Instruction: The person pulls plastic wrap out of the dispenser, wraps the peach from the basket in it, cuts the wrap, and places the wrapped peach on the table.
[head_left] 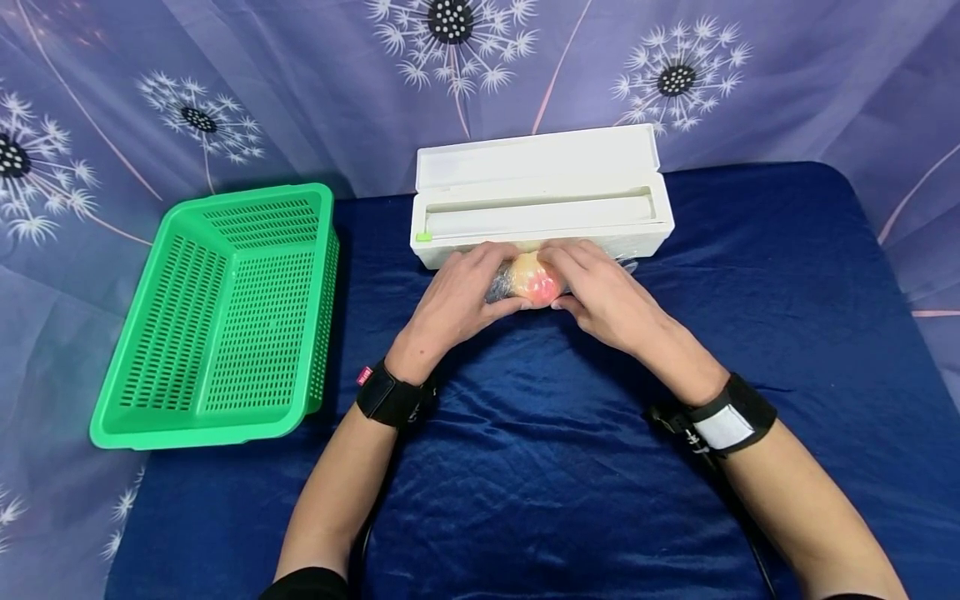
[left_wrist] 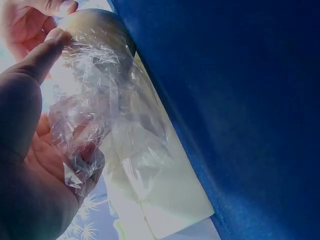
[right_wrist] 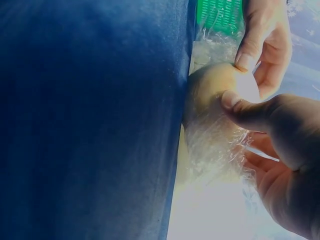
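Observation:
Both hands hold a yellow-and-red apple [head_left: 534, 282] partly covered in crinkled clear cling film [left_wrist: 102, 85]. In the head view my left hand [head_left: 459, 292] grips its left side, thumb at the near edge and fingers over the far side. On the opposite side my right hand [head_left: 606, 293] holds it the same way, the two thumb tips close together. Loose film bunches inside the left palm in the left wrist view. More film [right_wrist: 215, 150] hangs off the fruit beside the right fingers. The apple's underside is hidden.
Right behind the hands stands a long white cling film box [head_left: 652, 237], its lid [head_left: 536, 160] raised, with a roll [head_left: 540, 217] inside and a green slider [head_left: 423, 237] at its left end. A green plastic basket [head_left: 318, 333] sits at left on the blue cloth [head_left: 540, 467].

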